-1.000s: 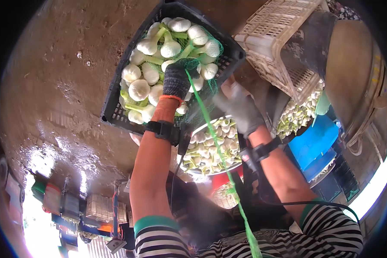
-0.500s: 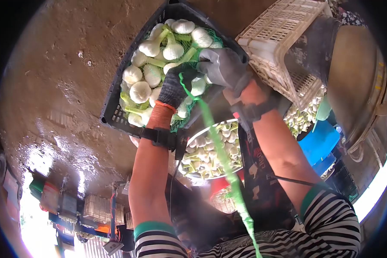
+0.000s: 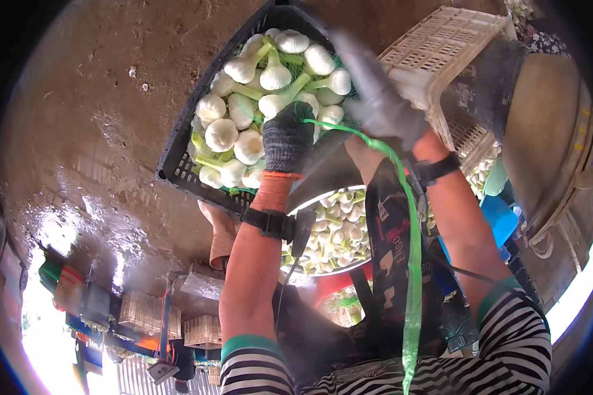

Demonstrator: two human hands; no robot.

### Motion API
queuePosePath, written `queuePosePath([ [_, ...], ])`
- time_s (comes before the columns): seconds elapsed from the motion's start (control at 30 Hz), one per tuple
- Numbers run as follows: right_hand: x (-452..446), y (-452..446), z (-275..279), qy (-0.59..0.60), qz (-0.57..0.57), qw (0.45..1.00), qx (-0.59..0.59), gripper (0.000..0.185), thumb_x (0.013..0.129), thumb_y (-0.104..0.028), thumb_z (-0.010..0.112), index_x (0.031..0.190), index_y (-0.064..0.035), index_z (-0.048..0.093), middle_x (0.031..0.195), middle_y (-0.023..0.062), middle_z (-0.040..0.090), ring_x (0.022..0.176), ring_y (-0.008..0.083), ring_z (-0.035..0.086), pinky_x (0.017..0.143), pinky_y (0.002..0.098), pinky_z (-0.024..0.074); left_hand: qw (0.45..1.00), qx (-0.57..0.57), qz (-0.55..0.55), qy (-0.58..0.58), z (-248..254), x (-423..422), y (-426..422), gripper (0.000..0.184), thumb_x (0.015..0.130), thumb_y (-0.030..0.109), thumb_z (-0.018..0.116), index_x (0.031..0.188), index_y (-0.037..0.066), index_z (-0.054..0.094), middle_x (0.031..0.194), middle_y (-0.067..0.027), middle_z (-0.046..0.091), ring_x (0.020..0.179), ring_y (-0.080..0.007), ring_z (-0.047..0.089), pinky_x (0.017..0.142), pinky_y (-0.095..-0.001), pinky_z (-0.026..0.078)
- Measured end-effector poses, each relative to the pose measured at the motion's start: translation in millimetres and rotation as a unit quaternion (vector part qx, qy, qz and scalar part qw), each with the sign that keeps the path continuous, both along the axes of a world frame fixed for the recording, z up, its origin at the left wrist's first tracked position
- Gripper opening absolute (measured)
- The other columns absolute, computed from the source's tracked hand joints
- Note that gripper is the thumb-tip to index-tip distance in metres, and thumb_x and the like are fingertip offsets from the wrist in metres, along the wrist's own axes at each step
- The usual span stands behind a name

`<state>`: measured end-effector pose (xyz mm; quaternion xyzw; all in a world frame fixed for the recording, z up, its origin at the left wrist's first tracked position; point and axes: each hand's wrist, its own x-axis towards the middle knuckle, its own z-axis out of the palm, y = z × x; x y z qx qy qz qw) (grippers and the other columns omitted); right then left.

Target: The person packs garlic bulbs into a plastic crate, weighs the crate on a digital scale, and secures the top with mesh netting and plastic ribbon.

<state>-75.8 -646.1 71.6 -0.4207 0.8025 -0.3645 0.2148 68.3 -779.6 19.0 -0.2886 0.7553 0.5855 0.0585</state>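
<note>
Garlic bulbs (image 3: 221, 135) with short green stems fill a green mesh bag inside a black plastic crate (image 3: 175, 141). My left hand (image 3: 288, 139), in a dark knit glove with an orange cuff, is closed on the gathered net at the crate's near right side. From that fist a long green net strip (image 3: 412, 276) curves right, then hangs down in front of my body. My right hand (image 3: 385, 99), in a grey glove, is beside the crate's right edge. It is blurred, but its fingers look stretched out and apart, with nothing visible in them.
A round white-rimmed tub of garlic (image 3: 333, 237) sits near my body below the crate. At the right are a cream slatted crate (image 3: 441, 52), a blue container (image 3: 497, 220) and a large round brown object (image 3: 540, 131). More crates (image 3: 141, 313) stand at the lower left on wet floor.
My right hand has come off the gathered net and swung up and right, its fingers stretching out. My left hand has moved slightly right, still gripping. The green strip now arcs further right.
</note>
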Motion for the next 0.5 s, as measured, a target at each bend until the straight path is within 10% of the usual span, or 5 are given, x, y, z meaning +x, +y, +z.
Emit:
queuePosePath([
  [0.17,69,-32,-15,0.042,0.131,0.958,0.250,0.085,0.078,-0.013,0.052,0.142,-0.0008,-0.002,0.147,0.0240,0.006,0.137,0.0379,0.007,0.113,0.0426,0.0097,0.990,0.067,0.125,-0.023,9,4,-3,0.023,0.075,0.012,0.063,0.095,0.001,0.065,0.078,-0.0117,0.067,0.068,-0.0184,0.062,0.065,-0.0309,0.048],
  [0.27,84,-37,-8,-0.121,0.036,0.988,0.091,0.088,0.079,-0.019,0.053,0.142,-0.0021,-0.006,0.148,0.0221,0.008,0.137,0.0379,0.007,0.112,0.0442,0.0129,0.961,0.123,0.243,-0.040,15,0,-12,0.021,0.075,0.010,0.062,0.094,0.000,0.065,0.079,-0.0103,0.067,0.068,-0.0167,0.061,0.063,-0.0291,0.048],
  [0.3,80,-47,26,-0.271,0.034,0.929,0.248,0.094,0.077,-0.025,0.058,0.142,-0.0028,-0.005,0.148,0.0190,0.012,0.137,0.0346,0.012,0.111,0.0440,0.0163,0.940,0.167,0.292,-0.049,18,-3,-15,0.020,0.076,0.010,0.062,0.093,0.000,0.065,0.079,-0.0103,0.066,0.067,-0.0164,0.061,0.062,-0.0286,0.048],
  [0.4,116,-46,-22,-0.066,-0.065,0.992,0.091,0.089,0.078,-0.031,0.060,0.143,-0.0021,0.007,0.138,0.0143,0.032,0.126,0.0294,0.036,0.105,0.0430,0.0296,0.861,0.251,0.435,-0.085,22,-5,-14,0.020,0.078,0.010,0.061,0.094,-0.002,0.060,0.080,-0.0104,0.065,0.067,-0.0146,0.060,0.063,-0.0276,0.048],
  [0.5,114,-67,-27,-0.008,-0.116,0.992,0.047,0.072,0.080,-0.027,0.058,0.138,-0.0020,0.023,0.125,0.0127,0.042,0.115,0.0274,0.045,0.096,0.0400,0.0379,0.905,0.201,0.373,0.035,17,-4,-10,0.027,0.076,0.011,0.064,0.098,-0.003,0.059,0.087,-0.0124,0.066,0.071,-0.0201,0.062,0.067,-0.0287,0.049],
])
